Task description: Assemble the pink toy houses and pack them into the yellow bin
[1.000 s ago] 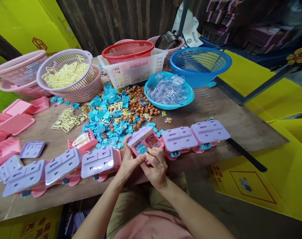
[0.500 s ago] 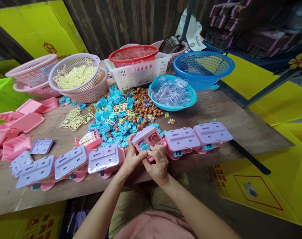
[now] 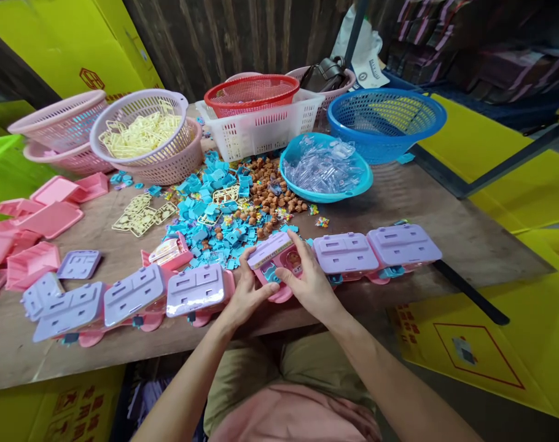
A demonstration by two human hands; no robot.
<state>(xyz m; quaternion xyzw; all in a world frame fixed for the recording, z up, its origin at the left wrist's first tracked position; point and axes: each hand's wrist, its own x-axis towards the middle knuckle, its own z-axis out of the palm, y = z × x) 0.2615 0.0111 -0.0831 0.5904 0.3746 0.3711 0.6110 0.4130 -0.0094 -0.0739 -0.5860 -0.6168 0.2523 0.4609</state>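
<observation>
Seating a part in the pink-and-lilac plastic toy case [image 3: 276,261], judged mid-assembly; left hand [image 3: 243,296] fingers clamp its near edge; right hand [image 3: 311,281] fingers press flat on its front.

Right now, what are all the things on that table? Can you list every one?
toy in hands: one, pink with lilac top, table's near edge
finished toys, left row: about four, lilac over pink, near edge
finished toys, right row: two, lilac over pink, beside the held toy
blue pieces: a heap, turquoise, table middle
brown pieces: a heap, behind the blue ones
cream frames: several, left of the heap
cream-filled basket: one, lilac, back left
bowl of clear parts: one, turquoise, back middle
blue basket: one, back right
red basket: one, in a white crate
pink trays: several, far left
table: one, brown wood
left hand: holds the toy
right hand: holds the toy
</observation>
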